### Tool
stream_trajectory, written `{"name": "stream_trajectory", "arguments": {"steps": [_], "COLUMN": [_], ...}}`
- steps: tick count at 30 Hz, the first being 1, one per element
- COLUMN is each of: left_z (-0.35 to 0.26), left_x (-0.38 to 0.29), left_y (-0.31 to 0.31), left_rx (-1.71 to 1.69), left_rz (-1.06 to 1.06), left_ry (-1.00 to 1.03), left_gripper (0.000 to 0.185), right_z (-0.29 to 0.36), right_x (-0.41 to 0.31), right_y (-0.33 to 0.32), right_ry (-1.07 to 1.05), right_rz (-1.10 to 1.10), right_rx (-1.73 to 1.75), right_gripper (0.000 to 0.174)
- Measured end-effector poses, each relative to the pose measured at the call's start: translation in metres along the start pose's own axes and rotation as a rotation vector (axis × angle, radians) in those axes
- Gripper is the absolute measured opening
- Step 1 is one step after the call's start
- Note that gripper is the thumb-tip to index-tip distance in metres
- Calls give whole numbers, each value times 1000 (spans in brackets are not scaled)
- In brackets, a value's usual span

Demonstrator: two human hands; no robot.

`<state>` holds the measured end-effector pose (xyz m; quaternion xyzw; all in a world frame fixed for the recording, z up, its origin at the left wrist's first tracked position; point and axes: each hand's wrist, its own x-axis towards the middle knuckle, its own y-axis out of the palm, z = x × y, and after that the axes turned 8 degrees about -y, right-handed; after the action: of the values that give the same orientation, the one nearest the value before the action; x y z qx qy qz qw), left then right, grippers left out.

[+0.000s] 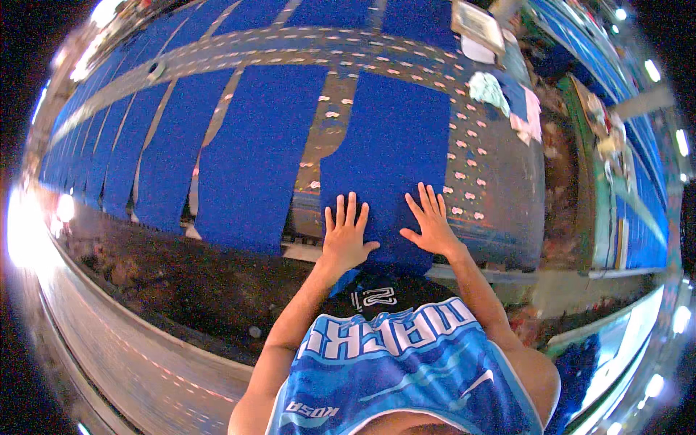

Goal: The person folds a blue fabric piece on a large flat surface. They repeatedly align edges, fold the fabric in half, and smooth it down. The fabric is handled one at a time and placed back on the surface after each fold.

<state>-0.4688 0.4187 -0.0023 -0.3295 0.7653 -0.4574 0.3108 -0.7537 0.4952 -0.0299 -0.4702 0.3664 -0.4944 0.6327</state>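
Both my hands rest palm down with spread fingers on a cut panel of blue fabric (397,130), near the table edge closest to me. My left hand (348,234) lies by the panel's left border, and my right hand (430,225) by its right border. Neither holds anything. The fabric looks flat, with a curved notch on its left side. Another blue fabric panel (255,152) lies to the left, separated by a strip of the dark table surface (495,179) with small pale and pink printed marks.
More blue panels (174,130) run in a row to the far left. At the back right are a framed board (478,27), a pale green cloth (488,92) and a pink cloth (530,117). Another long table with blue fabric (644,217) stands right, across a gap.
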Motion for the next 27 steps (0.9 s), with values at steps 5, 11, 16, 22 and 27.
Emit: {"name": "stream_trajectory", "arguments": {"steps": [5,11,16,22,27], "left_z": [-23,-47,-104,-188,-234], "left_x": [-47,-75,-93,-134,-195], "left_y": [7,36,38,61,103], "left_rx": [5,149,60,12,-268], "left_rz": [49,-186,-148,15,68], "left_ry": [-32,-140,-424,-491,-701], "left_gripper": [86,72,79,80,70], "right_z": [-4,-6,-11,-15,-19], "right_x": [12,1,-4,-7,-2], "right_y": [-11,6,4,5,6], "right_ry": [-44,-121,-261,-374,-495], "right_rz": [54,-83,-197,-242,-281], "right_rx": [59,49,190,217,260], "right_gripper": [115,105,63,36,31]}}
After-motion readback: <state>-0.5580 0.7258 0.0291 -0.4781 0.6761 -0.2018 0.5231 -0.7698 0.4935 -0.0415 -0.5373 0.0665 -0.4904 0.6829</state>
